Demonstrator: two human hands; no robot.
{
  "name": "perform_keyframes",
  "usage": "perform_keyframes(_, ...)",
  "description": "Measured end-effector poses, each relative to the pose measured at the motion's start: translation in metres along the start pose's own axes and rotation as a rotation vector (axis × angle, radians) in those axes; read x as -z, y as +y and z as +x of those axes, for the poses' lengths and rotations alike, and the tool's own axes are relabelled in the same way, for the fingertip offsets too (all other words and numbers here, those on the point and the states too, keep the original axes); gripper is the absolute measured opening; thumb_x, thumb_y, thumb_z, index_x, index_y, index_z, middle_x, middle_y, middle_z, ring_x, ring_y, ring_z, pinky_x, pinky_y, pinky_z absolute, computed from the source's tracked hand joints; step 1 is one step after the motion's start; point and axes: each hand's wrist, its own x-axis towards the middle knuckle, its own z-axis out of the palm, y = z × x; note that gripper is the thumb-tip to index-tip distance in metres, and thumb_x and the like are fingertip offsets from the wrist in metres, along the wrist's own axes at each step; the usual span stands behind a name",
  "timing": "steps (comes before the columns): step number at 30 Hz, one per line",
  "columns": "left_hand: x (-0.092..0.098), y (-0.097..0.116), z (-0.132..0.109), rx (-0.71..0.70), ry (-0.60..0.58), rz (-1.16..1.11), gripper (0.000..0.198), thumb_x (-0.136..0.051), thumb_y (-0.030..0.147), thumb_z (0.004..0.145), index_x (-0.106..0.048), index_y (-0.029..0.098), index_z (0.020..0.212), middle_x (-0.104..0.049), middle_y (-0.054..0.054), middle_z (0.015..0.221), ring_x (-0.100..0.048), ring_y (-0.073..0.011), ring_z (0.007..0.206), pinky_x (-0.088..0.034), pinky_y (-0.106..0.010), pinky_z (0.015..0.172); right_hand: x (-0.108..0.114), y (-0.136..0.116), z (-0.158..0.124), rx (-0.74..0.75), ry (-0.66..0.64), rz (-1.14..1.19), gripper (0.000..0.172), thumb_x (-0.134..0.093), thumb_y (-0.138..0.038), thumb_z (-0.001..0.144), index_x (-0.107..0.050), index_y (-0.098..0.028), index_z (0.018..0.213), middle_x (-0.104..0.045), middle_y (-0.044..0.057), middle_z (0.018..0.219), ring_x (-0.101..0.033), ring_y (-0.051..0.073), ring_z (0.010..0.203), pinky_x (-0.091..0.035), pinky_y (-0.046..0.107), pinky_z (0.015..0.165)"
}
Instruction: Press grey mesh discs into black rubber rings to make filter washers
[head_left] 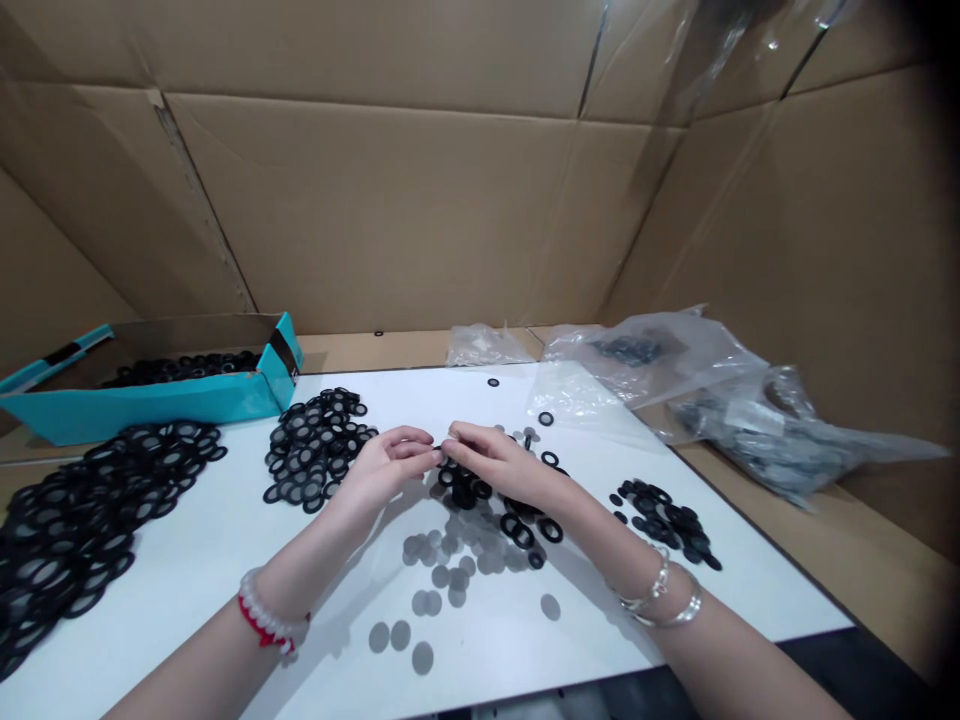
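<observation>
My left hand [391, 462] and my right hand [501, 466] meet above the middle of the white board, fingers pinched together. Between their fingertips shows the dark edge of a small black ring [441, 449], mostly hidden by the fingers. Below the hands lies a pile of loose black rings [517, 530], partly covered by my right hand. Thin grey mesh discs [450, 548] are scattered in front of it. Left of my left hand is a heap of black rings with grey discs in their centres [311, 450].
A larger heap of disc-filled rings [82, 530] covers the board's left side. Behind it stands a blue-edged cardboard box [172, 398] holding more. Small black pieces [667, 520] lie at right. Clear plastic bags [772, 440] rest on the right edge; cardboard walls [390, 210] enclose the table.
</observation>
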Motion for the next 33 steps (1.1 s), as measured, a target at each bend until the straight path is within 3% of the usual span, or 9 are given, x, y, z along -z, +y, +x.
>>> perform_keyframes(5, 0.0021, -0.0012, -0.0002, 0.002, -0.101, -0.093, 0.035, -0.075, 0.027, 0.066, -0.056, 0.017, 0.094, -0.064, -0.001, 0.076, -0.051, -0.0101, 0.066, -0.038, -0.025, 0.067, -0.0010, 0.0031, 0.0000, -0.004, 0.017, 0.061, 0.036, -0.039, -0.046, 0.094, -0.034, -0.020, 0.070, -0.032, -0.005, 0.067, -0.032, 0.011, 0.060, -0.027, 0.024, 0.055)
perform_keyframes(9, 0.0035, -0.0018, -0.0006, 0.017, -0.116, -0.085, 0.039, -0.076, 0.027, 0.066, -0.054, 0.018, 0.097, -0.063, 0.001, 0.070, -0.050, -0.0103, 0.062, -0.037, -0.025, 0.064, -0.0038, 0.0024, 0.0002, 0.010, -0.020, 0.093, 0.036, -0.035, -0.046, 0.095, -0.040, -0.019, 0.072, -0.037, -0.004, 0.068, -0.036, 0.011, 0.063, -0.029, 0.025, 0.059)
perform_keyframes(17, -0.0012, 0.0060, -0.0012, 0.026, -0.167, -0.085, 0.033, -0.079, 0.027, 0.060, -0.055, 0.016, 0.080, -0.048, 0.007, 0.055, -0.044, -0.0093, 0.056, -0.034, -0.024, 0.059, 0.0017, 0.0002, 0.0013, 0.028, -0.016, 0.224, 0.038, -0.042, -0.047, 0.092, -0.038, -0.019, 0.067, -0.032, -0.004, 0.067, -0.031, 0.011, 0.061, -0.026, 0.025, 0.056)
perform_keyframes(23, -0.0003, 0.0058, 0.0028, -0.012, -0.091, -0.064, 0.031, -0.078, 0.026, 0.061, -0.056, 0.017, 0.080, -0.053, 0.005, 0.057, -0.047, -0.0097, 0.057, -0.036, -0.024, 0.059, 0.0028, 0.0000, 0.0017, 0.033, 0.023, 0.172, 0.039, -0.044, -0.048, 0.091, -0.038, -0.019, 0.065, -0.032, -0.004, 0.065, -0.030, 0.010, 0.059, -0.025, 0.025, 0.055)
perform_keyframes(30, -0.0019, 0.0015, 0.0021, -0.006, -0.007, -0.334, 0.030, -0.081, 0.024, 0.058, -0.057, 0.018, 0.075, -0.063, 0.003, 0.068, -0.059, -0.0097, 0.064, -0.045, -0.023, 0.070, -0.0009, 0.0015, 0.0012, 0.013, 0.031, 0.186, 0.034, -0.038, -0.048, 0.094, -0.039, -0.020, 0.074, -0.035, -0.003, 0.071, -0.035, 0.012, 0.065, -0.031, 0.025, 0.060)
perform_keyframes(33, -0.0031, -0.0011, 0.0029, 0.033, -0.046, -0.380, 0.031, -0.081, 0.024, 0.058, -0.053, 0.018, 0.070, -0.064, 0.002, 0.067, -0.062, -0.0112, 0.066, -0.047, -0.026, 0.077, -0.0015, 0.0017, 0.0014, -0.010, 0.061, 0.145, 0.033, -0.039, -0.047, 0.094, -0.035, -0.021, 0.073, -0.030, -0.005, 0.069, -0.031, 0.011, 0.063, -0.029, 0.024, 0.058)
